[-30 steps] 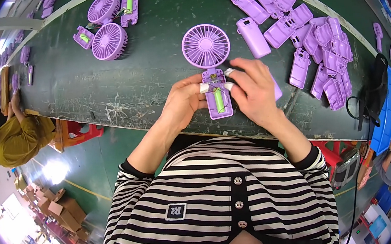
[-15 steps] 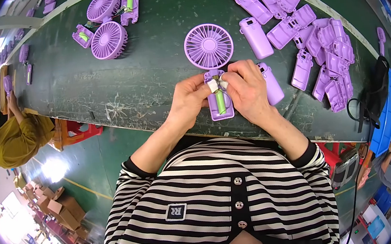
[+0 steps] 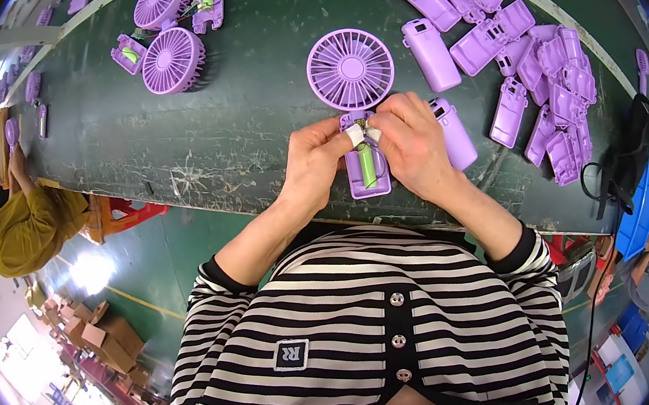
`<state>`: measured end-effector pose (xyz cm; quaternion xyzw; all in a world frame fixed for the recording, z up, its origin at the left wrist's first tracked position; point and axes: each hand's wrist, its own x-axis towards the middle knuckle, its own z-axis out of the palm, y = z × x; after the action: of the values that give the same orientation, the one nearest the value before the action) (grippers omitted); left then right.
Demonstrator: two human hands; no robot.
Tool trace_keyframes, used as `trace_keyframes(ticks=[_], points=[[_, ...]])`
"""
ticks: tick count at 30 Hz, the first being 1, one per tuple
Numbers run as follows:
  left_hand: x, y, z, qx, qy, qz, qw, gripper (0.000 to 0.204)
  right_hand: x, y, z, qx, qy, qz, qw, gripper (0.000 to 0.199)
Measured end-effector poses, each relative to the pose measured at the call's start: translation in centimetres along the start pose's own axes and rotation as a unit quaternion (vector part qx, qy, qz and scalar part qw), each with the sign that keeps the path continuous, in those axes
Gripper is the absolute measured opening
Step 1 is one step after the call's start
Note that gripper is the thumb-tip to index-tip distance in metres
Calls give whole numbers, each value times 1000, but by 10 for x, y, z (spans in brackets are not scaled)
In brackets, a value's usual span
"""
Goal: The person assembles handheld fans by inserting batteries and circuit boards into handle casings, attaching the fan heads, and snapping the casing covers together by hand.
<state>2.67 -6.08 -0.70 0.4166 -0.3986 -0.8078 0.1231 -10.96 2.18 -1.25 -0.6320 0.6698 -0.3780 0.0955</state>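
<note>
A purple handheld fan (image 3: 350, 70) lies on the green table in front of me, its handle opened. Inside the handle sit a green cylindrical battery (image 3: 368, 167), a small circuit board and thin wires. My left hand (image 3: 313, 160) is closed at the handle's left side, thumb and finger at the board, white wrapping on a fingertip. From the right, my right hand (image 3: 411, 144) pinches at the same spot, also with white on a fingertip. What lies between the fingertips is too small to make out. A purple handle cover (image 3: 455, 136) rests just beside my right hand.
Loose purple handle shells (image 3: 560, 88) are heaped at the right. Two more fans (image 3: 173, 60) with exposed batteries lie at the far left. A blue bin (image 3: 641, 190) with a black bag stands at the right edge. A person in a yellow top (image 3: 35, 227) works at the left.
Both hands stay at the fan's handle with almost the same grip. The view has shifted slightly, and the table things sit a little differently in the picture.
</note>
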Motion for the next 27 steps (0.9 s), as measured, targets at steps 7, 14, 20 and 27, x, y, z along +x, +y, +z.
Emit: trace_keyframes(ticks=[7, 14, 20, 27], points=[[2, 5, -3, -6, -13, -35, 999, 20, -9, -2, -12, 33, -18, 36, 999, 19], [3, 8, -2, -38, -33, -74, 996, 27, -58, -3, -46, -207, 56, 116, 970, 40], [5, 11, 4, -42, -45, -75, 995, 26, -66, -10, -51, -241, -5, 187, 952, 48], [4, 6, 12, -17, -8, -53, 998, 19, -65, -16, -52, -266, -17, 227, 937, 48]])
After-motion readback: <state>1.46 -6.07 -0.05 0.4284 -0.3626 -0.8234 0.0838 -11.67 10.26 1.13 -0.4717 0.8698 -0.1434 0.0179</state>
